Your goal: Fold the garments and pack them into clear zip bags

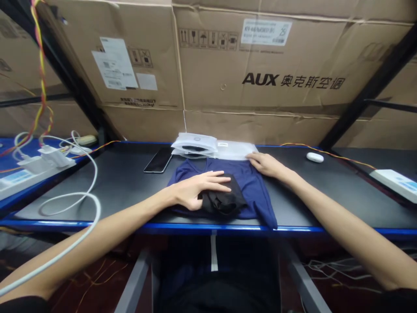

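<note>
A dark blue garment [260, 198] lies spread on the table, its lower right corner reaching the front edge. On top of it is a bundle of folded black cloth [224, 202]. My left hand [198, 188] rests over this cloth with its fingers spread. Behind the garment lies a flat whitish translucent plastic bag [236, 150]. The fingertips of my right hand [265, 164] touch the bag's right end, stretched out and beside the garment's upper edge. More whitish packets [194, 141] are stacked to the left of the bag.
A smartphone [158, 160] lies left of the garment. Farther right are a small white case [315, 157] and a power strip [395, 182]. A white cable [96, 204] loops across the left side, near plugged-in chargers [54, 155]. Large cardboard boxes [211, 91] stand behind the table.
</note>
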Demonstrator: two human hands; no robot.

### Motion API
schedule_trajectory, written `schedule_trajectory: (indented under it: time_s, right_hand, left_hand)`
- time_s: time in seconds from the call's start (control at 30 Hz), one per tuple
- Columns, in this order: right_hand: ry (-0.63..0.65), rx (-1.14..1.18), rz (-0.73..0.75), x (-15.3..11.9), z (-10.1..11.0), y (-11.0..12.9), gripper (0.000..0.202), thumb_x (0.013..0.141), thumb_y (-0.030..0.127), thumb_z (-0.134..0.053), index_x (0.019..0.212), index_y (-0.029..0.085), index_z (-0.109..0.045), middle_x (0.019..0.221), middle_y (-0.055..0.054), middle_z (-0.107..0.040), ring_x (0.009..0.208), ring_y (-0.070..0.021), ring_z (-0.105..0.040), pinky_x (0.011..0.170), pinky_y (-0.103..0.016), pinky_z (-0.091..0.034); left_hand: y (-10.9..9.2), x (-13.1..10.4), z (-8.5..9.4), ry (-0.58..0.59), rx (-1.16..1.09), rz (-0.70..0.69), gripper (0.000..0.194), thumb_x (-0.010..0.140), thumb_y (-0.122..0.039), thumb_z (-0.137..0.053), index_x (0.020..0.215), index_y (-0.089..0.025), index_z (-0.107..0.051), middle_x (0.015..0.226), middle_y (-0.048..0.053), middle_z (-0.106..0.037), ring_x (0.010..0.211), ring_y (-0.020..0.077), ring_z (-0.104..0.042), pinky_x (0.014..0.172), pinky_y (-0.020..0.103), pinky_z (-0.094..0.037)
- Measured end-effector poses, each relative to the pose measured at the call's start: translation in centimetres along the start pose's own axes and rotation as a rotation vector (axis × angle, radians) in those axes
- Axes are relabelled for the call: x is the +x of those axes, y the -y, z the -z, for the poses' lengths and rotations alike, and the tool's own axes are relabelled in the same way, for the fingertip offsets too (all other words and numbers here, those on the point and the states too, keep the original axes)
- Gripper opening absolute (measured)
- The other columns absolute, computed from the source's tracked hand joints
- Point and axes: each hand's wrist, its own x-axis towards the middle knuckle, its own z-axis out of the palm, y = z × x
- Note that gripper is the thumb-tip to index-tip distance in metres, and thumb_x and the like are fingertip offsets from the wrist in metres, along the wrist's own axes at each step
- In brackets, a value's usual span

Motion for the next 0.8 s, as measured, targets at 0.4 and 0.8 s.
schedule_trajectory:
  time_s: [0.4,0.8]
  right_hand:
    - [-0.033,0.148,0.176,-5.3,2.6,3.7,0.034,0.098,0.034,-0.055,0.126,0.025,-0.071,0.133,-0.008,-0.070,0.123,-0.0275,-0.065,0.107,-0.046,-0.052]
    - [0.052,0.176,0.177,-7.4,2.0,3.5,0.043,0.092,0.018,-0.055,0.133,0.023,-0.066,0.143,-0.009,-0.061,0.133,-0.0287,-0.057,0.112,-0.049,-0.048]
  left_hand:
    - [-0.8,0.9,0.8,-0.166,-0.056,0.129,0.060,0.075,-0.003,-0.048,0.129,-0.022,-0.066,0.141,0.004,-0.064,0.132,0.0223,-0.058,0.113,0.036,-0.045]
    - [-4.2,6.1,-1.5,-0.109,0.559,0.314,0.040,0.091,-0.035,-0.057,0.126,-0.018,-0.065,0.119,0.013,-0.072,0.104,0.0305,-0.067,0.078,0.037,-0.056]
